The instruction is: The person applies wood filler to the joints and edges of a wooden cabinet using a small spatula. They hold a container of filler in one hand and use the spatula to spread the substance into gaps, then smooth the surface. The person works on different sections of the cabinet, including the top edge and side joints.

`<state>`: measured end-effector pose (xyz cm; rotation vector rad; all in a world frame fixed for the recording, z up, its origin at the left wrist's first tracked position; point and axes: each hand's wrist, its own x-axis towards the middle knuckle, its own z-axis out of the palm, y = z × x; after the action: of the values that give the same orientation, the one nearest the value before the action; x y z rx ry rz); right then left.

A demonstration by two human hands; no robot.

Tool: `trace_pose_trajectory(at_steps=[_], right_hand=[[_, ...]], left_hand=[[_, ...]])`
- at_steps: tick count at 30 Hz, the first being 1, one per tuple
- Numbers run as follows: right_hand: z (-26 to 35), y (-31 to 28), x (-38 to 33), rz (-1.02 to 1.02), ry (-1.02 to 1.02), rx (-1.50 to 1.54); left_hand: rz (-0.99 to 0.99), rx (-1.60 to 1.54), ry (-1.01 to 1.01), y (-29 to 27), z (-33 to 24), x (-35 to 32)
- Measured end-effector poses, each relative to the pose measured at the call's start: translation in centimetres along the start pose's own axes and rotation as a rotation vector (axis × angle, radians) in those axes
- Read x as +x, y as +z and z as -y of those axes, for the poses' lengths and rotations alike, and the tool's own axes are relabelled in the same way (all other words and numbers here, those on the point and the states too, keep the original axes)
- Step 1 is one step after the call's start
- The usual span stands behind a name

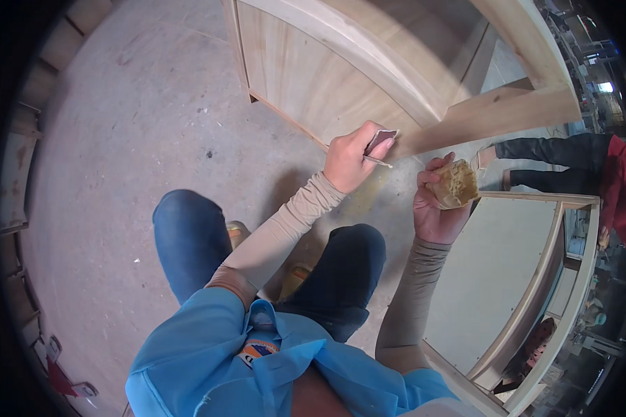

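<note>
My left hand (349,158) is closed on a small piece of dark reddish-brown sandpaper (382,141). A thin pale stick (378,162) pokes out of the same hand below it. Both are beside the lower corner of a pale wooden furniture frame (483,115). To the right, my right hand (442,217) grips a yellowish, crusted cup (456,186), its rough rim turned up toward me. What lies deep inside the cup cannot be made out.
A second wooden cabinet piece with a pale panel (490,271) stands close by my right forearm. Beyond it is a person in a red top (619,187) and dark trousers. Wooden pieces (21,160) line the far left. The concrete floor (118,174) has small specks.
</note>
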<state>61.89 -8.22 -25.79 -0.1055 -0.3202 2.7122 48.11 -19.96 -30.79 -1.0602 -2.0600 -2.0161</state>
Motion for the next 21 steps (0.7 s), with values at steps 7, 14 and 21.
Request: trace_pose_trajectory(at_steps=[7, 14, 21], right_hand=[[-2.0, -2.8, 1.3, -0.009, 0.154, -0.048], [-5.3, -2.3, 3.1, -0.121, 0.421, -0.152], [-10.8, -1.4, 2.2, -0.179, 0.643, -0.134]], left_hand=[[0.017, 0.028, -0.163, -3.3, 1.5, -0.9], [-0.013, 0.067, -0.219, -9.5, -0.4, 0.5], [-0.016, 0.111, -0.36, -11.1, -2.0, -0.6]])
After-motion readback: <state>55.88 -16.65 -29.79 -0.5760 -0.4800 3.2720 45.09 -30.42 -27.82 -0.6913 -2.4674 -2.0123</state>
